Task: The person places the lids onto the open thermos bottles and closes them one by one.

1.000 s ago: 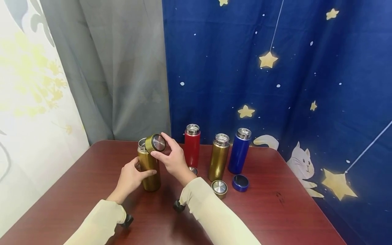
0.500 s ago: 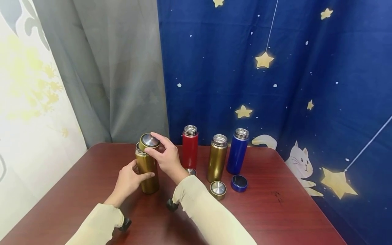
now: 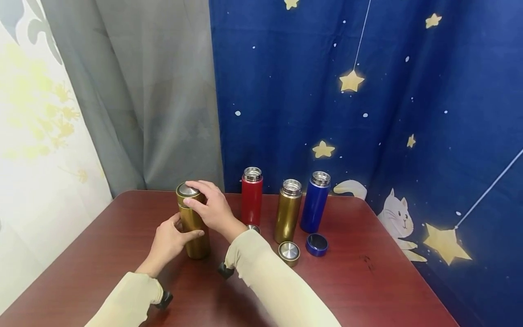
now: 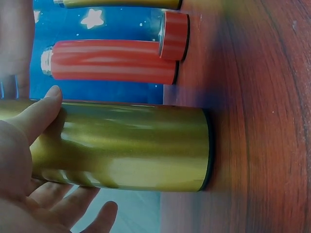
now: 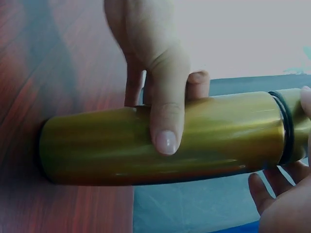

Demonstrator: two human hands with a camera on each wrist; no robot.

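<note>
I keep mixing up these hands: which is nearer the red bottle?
Right. The right hand holds a gold lid, left of the red bottle; the left hand is farther left, gripping a gold bottle.

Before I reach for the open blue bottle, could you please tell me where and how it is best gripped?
I'd grip the blue bottle around the middle of its body, coming from its right: it stands upright, its body is straight and cylindrical, the open gold bottle is close on its left, and the blue lid lies on the near side.
</note>
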